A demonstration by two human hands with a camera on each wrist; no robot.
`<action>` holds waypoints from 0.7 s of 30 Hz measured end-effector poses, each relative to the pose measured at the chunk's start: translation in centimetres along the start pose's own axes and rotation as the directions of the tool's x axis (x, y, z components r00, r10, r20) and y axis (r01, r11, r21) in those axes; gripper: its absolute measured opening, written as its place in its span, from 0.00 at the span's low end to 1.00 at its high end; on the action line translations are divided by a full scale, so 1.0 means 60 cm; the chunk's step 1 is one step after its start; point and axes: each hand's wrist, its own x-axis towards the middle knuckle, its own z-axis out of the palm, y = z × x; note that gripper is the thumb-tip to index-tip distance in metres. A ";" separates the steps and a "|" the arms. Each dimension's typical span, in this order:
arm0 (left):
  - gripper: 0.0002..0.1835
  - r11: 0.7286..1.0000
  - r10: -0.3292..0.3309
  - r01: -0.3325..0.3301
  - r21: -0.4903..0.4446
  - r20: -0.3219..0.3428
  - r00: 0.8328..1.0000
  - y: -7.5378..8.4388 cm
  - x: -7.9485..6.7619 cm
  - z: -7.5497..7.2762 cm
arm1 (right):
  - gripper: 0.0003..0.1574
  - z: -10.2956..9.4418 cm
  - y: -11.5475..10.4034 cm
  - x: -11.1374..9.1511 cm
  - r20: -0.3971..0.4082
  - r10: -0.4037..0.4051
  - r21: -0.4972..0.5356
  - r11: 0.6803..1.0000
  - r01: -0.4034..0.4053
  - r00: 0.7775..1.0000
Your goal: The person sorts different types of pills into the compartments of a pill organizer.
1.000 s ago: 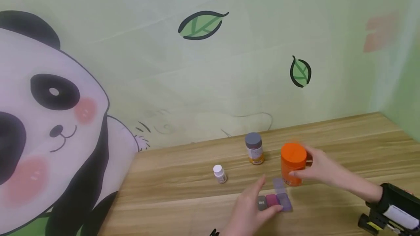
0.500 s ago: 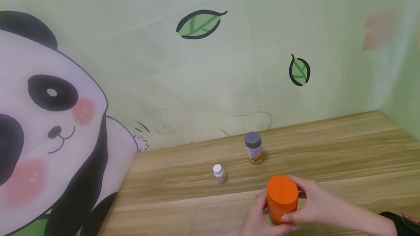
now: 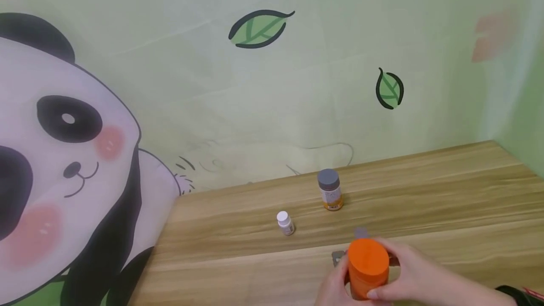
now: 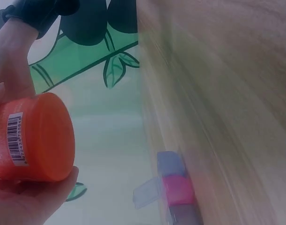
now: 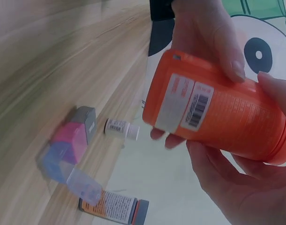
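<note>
An orange screw-lid bottle (image 3: 368, 268) with a barcode label (image 5: 196, 105) is gripped by both hands, raised off the table. In the right wrist view, my left hand (image 5: 199, 37) wraps its base end, and my right hand (image 5: 231, 187) holds it toward the lid end. Below it on the table lies a small pill organizer (image 5: 75, 140) with grey, pink and bluish-purple compartments. The clear purple lid (image 5: 84, 185) of the end compartment stands raised. In the head view the bottle and hands hide most of the organizer; its grey compartment (image 3: 337, 257) shows.
A small white pill bottle (image 3: 285, 223) and a grey-capped supplement bottle (image 3: 330, 190) stand farther back on the wooden table (image 3: 221, 240). Behind the table is a green backdrop (image 3: 323, 84) printed with a panda and leaves.
My right hand has brought the orange bottle from the table beside the organizer toward me, over it. My left hand has left the organizer and now grips the bottle too.
</note>
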 end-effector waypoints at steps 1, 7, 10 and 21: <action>0.32 1.000 -0.005 0.005 -0.005 0.004 1.000 0.001 0.000 0.000 | 0.34 -0.001 0.000 -0.001 0.004 0.011 -0.005 1.000 -0.011 1.000; 0.32 0.997 -0.051 0.053 -0.056 0.033 0.998 0.004 -0.001 0.001 | 0.39 -0.006 -0.007 -0.002 0.022 0.154 -0.009 0.988 -0.154 0.988; 0.32 0.992 -0.097 0.100 -0.082 0.037 0.995 0.006 -0.001 0.001 | 0.39 -0.005 -0.012 -0.003 -0.005 0.220 0.011 0.975 -0.220 0.975; 0.30 0.995 -0.054 0.055 -0.080 0.008 0.998 0.010 0.000 0.006 | 0.37 0.025 -0.030 -0.005 -0.116 0.471 0.204 0.873 -0.443 0.874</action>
